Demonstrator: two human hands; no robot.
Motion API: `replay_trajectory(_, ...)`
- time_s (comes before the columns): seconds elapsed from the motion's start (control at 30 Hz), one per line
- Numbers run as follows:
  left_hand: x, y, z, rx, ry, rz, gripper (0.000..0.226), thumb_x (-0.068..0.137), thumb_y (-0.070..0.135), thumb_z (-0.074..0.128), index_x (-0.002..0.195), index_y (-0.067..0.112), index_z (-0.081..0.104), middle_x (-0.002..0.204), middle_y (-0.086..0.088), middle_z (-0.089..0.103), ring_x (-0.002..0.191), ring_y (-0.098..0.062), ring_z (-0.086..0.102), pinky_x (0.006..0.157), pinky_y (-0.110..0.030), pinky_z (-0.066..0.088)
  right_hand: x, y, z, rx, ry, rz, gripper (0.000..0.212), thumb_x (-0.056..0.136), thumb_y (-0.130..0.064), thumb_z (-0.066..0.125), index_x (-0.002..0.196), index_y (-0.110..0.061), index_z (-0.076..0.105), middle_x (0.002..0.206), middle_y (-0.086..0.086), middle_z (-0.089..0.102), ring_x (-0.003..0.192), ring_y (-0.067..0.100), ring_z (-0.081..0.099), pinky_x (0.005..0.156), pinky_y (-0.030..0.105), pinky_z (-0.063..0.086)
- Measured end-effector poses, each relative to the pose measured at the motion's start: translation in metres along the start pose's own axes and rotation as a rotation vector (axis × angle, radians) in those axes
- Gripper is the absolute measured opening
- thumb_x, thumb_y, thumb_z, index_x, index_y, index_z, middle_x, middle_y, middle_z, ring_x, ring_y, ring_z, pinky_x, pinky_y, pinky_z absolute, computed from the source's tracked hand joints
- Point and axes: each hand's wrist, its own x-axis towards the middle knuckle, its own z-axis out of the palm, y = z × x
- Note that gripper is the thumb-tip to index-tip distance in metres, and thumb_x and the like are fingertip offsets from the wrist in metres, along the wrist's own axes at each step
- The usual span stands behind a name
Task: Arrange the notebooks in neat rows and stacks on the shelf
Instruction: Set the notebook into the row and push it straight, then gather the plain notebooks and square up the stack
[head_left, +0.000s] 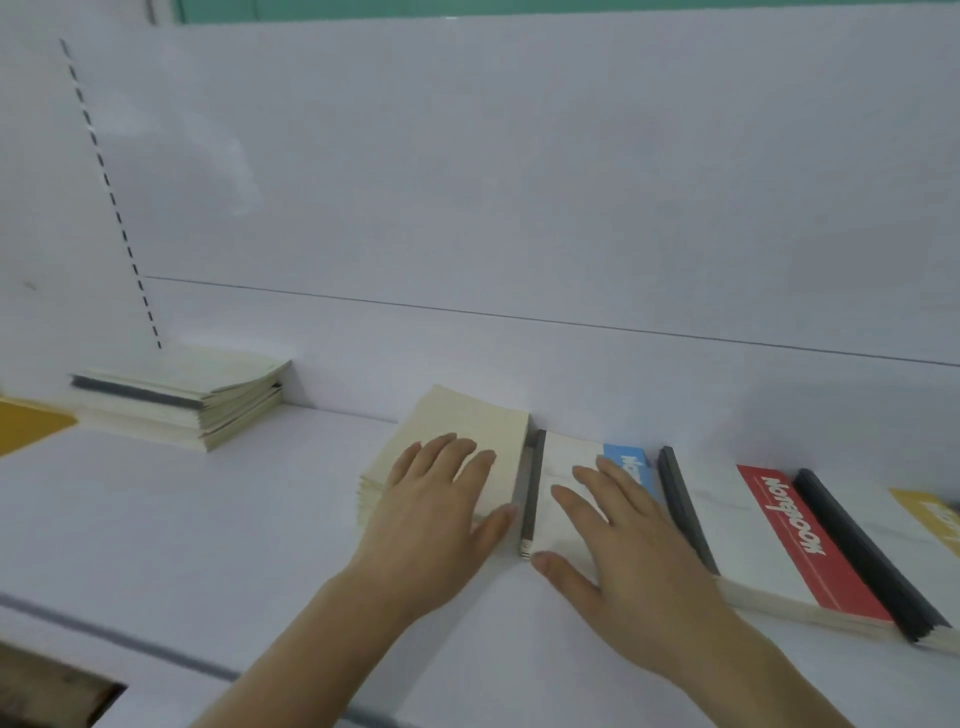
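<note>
Shelf, white, front edge nearest. Left hand lying flat, fingers straight and apart, pressing on cream stack. Right hand lying flat, fingers spread, resting on blue-banded stack just beside it; both stacks sitting against the back edge. Red-banded stack lying to the right, a yellow one at the right edge. Far stack sitting blurred in the back left corner.

I am looking at a pale back panel rising behind a white shelf surface, a slotted upright strip running down at left, and a teal band showing along the top.
</note>
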Motion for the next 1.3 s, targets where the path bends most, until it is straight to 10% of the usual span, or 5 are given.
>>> replay_trajectory(0.73,-0.145,-0.286,-0.121,0.086,-0.093,-0.339,0.067,0.099,0.062,0.028,0.155,0.025,0.026,0.162,0.002,0.026,0.15,-0.02,0.019,0.123,-0.038,0.015,0.108,-0.331,0.035,0.104,0.011,-0.092,0.091,0.077,-0.069,-0.013,0.152,-0.026,0.017,0.16,-0.004,0.015,0.148,0.015,0.002,0.118,0.029,0.001)
replay_trajectory(1.2,-0.085,-0.383,-0.094,-0.011,-0.077,-0.299,0.066,0.101,0.059,0.03,0.156,0.025,0.021,0.162,0.009,0.022,0.15,-0.011,0.014,0.122,-0.029,0.013,0.271,-0.363,0.069,0.058,0.092,-0.073,0.06,0.101,-0.048,0.022,0.151,-0.014,0.022,0.158,0.007,0.022,0.147,0.025,0.013,0.12,0.04,0.013)
replay_trajectory(1.3,-0.07,-0.399,-0.082,-0.037,-0.086,-0.309,0.067,0.101,0.058,0.028,0.157,0.021,0.022,0.163,0.006,0.022,0.151,-0.012,0.013,0.123,-0.031,0.014,0.29,-0.36,0.081,0.021,0.095,-0.12,0.051,0.099,-0.047,0.018,0.125,-0.021,0.054,0.129,0.0,0.059,0.127,0.022,0.046,0.111,0.038,0.028)
